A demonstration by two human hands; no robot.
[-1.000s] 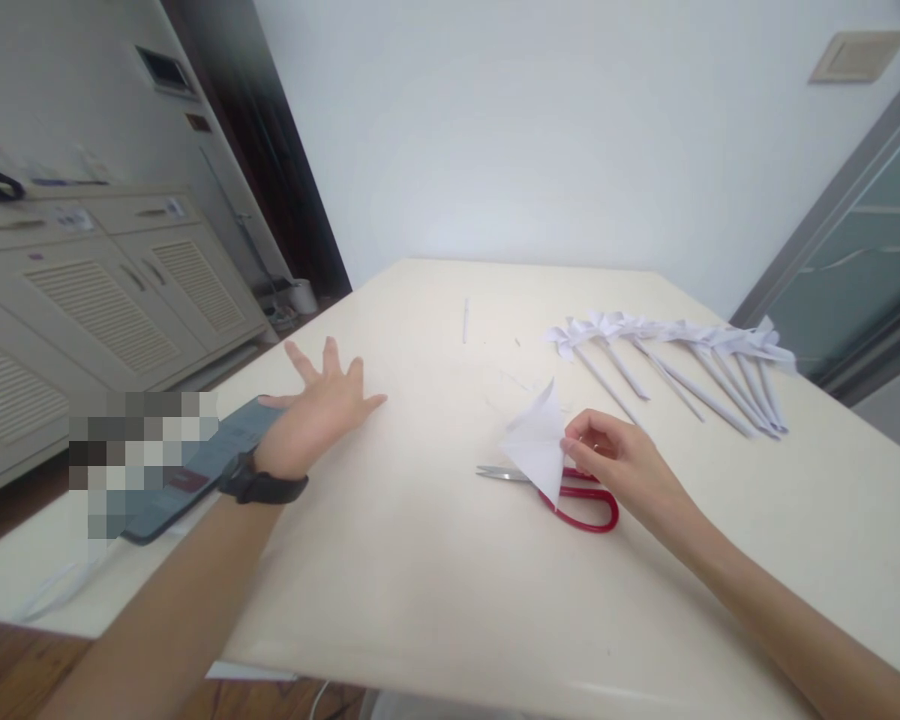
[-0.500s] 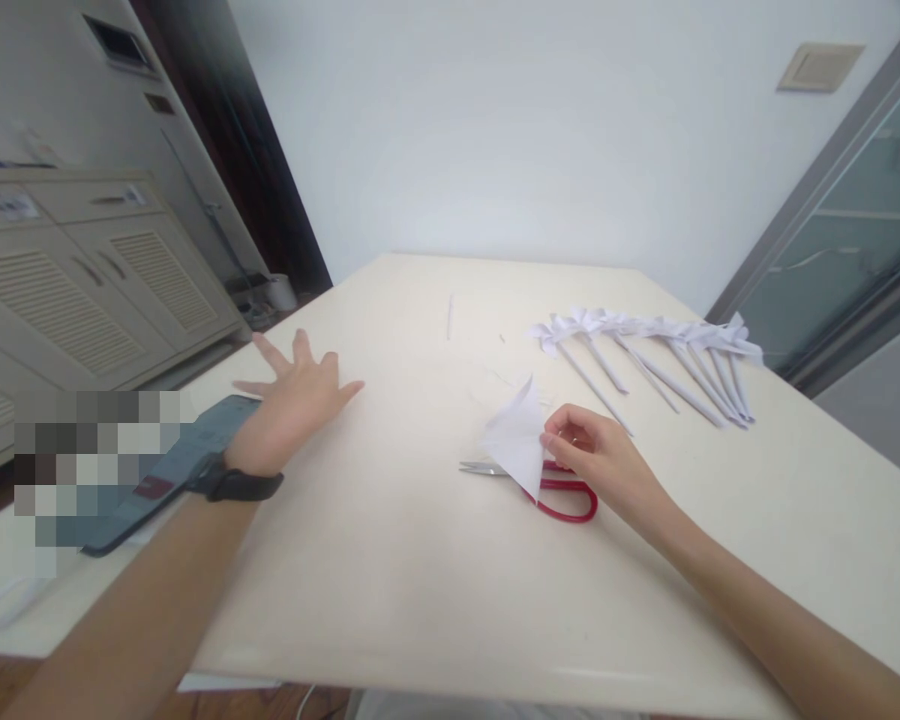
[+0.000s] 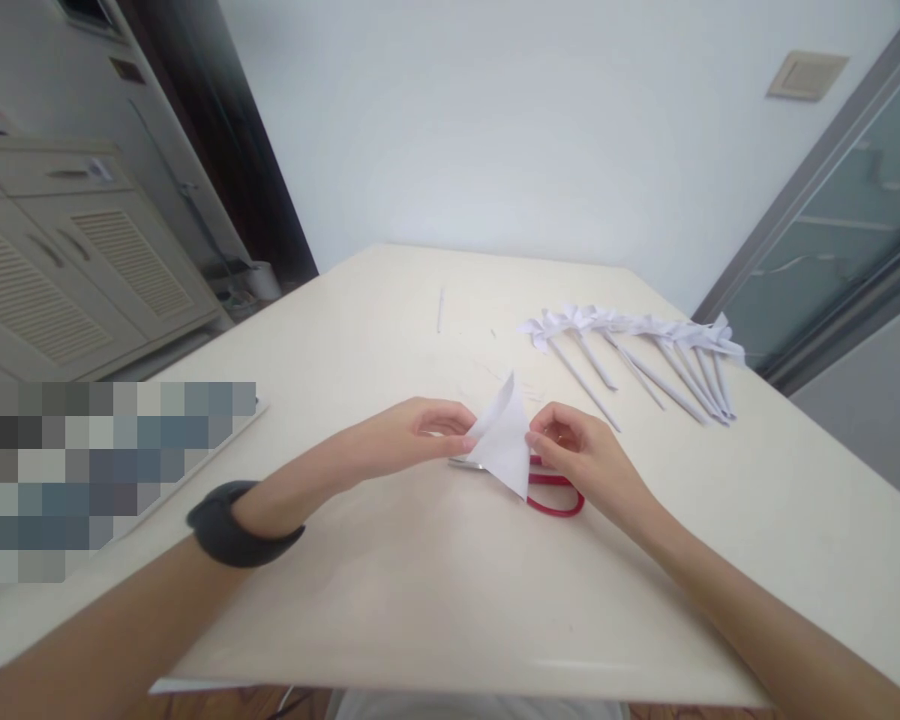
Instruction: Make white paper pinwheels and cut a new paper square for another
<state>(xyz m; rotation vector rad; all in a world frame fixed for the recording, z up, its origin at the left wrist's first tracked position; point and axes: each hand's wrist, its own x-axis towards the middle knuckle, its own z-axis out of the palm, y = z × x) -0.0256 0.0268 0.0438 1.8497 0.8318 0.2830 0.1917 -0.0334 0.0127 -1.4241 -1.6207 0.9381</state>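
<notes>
A folded white paper piece (image 3: 504, 440) stands between my two hands above the cream table (image 3: 420, 600). My right hand (image 3: 581, 455) pinches its right edge. My left hand (image 3: 412, 435), with a black wristband on that arm, has its fingertips on the paper's left corner. Red-handled scissors (image 3: 551, 495) lie on the table right under the paper and my right hand, their blades partly hidden by the paper.
A row of several white paper flowers on rolled paper stems (image 3: 645, 350) lies at the back right of the table. A thin paper strip (image 3: 440, 308) and small scraps lie farther back. A blurred-out flat object (image 3: 105, 460) sits at the left edge. Cabinets (image 3: 60, 270) stand to the left.
My left hand left its spread, flat spot on the table at the left and came over to the paper's left corner. My right hand kept its hold; the view shifted slightly.
</notes>
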